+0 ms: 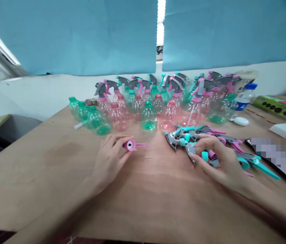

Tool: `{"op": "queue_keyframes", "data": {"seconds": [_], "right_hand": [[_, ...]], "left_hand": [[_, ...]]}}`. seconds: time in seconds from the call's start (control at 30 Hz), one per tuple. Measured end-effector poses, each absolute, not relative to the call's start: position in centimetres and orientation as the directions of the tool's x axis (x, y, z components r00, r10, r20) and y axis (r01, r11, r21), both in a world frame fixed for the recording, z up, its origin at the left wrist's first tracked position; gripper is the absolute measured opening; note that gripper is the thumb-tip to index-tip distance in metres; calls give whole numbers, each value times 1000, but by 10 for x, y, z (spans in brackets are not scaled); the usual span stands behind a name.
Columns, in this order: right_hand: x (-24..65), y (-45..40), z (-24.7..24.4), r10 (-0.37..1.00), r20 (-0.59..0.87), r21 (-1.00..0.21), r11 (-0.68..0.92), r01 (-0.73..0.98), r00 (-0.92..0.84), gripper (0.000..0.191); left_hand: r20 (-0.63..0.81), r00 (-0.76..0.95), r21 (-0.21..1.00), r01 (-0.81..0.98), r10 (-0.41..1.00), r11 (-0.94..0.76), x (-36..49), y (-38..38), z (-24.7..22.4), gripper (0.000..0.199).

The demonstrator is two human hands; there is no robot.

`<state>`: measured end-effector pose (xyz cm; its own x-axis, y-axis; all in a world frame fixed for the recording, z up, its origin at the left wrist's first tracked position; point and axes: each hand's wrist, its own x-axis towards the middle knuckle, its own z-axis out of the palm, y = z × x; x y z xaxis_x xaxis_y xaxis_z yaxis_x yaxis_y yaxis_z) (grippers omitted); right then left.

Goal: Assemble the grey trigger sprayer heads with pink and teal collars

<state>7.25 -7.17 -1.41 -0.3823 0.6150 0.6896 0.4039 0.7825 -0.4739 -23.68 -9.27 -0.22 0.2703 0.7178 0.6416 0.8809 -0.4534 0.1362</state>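
Note:
My left hand (pixel 111 157) is closed around a pink and grey spray trigger head (pixel 130 145), its round pink collar facing me and a thin pink lever pointing right. On the right, my right hand (pixel 217 161) reaches over a pile of loose trigger heads (pixel 212 154) in grey, teal and pink. Its thumb and fingers pinch a grey and teal trigger head (pixel 190 149) at the pile's near left side. Beyond both hands stand capless bottles, among them a clear green bottle (pixel 149 117) and a clear pink bottle (pixel 168 118).
Several bottles with trigger heads fitted, like one pink-collared sprayer (pixel 175 89), stand behind. A white tube (pixel 81 124) lies by the green bottles at left. Toward the right are a blue-capped bottle (pixel 245 96), a white spoon-like object (pixel 241 121) and a green-yellow box (pixel 280 108).

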Motion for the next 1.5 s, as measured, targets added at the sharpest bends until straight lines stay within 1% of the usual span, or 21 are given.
{"op": "queue_keyframes", "data": {"seconds": [0.07,0.13,0.23,0.3,0.37,0.47,0.57,0.6,0.67,0.77,0.87,1.0,1.07,1.17,1.23,1.33,1.43,1.5], "right_hand": [[71,-69,-14,606,692,-461,789,405,-393,22],[68,-68,-14,603,686,-453,792,409,-408,19],[65,-67,-12,601,665,-428,793,434,-443,11],[64,-67,-10,601,649,-403,792,458,-468,8],[66,-67,-7,598,639,-381,792,476,-483,9],[76,-68,-2,594,645,-350,789,505,-481,10],[91,-73,3,609,646,-333,768,547,-460,8],[97,-75,4,617,642,-332,758,561,-455,7],[108,-80,5,643,624,-337,735,589,-445,5],[126,-89,3,694,565,-353,692,629,-446,5],[142,-96,-2,762,448,-390,637,665,-467,8],[158,-106,-8,828,310,-457,561,691,-467,12],[162,-111,-10,840,279,-474,543,693,-466,14],[164,-115,-12,848,244,-475,527,704,-471,17],[164,-115,-14,847,238,-465,530,710,-476,20],[162,-111,-17,822,271,-441,569,694,-502,28],[155,-104,-18,788,294,-415,615,670,-541,35],[147,-100,-19,760,307,-399,650,647,-574,37]], "left_hand": [[614,229,115,921,756,-372,-262,-101,-9,26],[497,247,103,935,832,-340,-276,-113,-15,29],[351,248,66,955,903,-288,-280,-131,-17,34],[296,222,36,969,929,-243,-277,-138,-13,34],[264,186,20,980,946,-198,-272,-139,-7,32],[284,181,26,980,942,-196,-260,-132,3,38],[329,265,52,953,906,-297,-236,-118,12,38],[325,293,69,941,899,-332,-225,-111,15,35],[253,371,128,903,894,-411,-199,-96,19,33],[196,490,200,828,849,-524,-158,-69,19,29],[189,544,216,789,818,-575,-123,-40,11,26],[158,551,162,804,819,-572,-96,-12,0,35],[146,553,159,805,820,-571,-92,-5,-3,32],[142,564,173,795,813,-581,-94,-3,-5,23],[144,558,189,795,817,-576,-100,-4,-6,20],[137,542,214,801,829,-559,-109,-10,-6,17],[150,512,273,801,846,-533,-120,-19,-7,15],[166,454,320,815,875,-483,-129,-25,-8,15]]}}
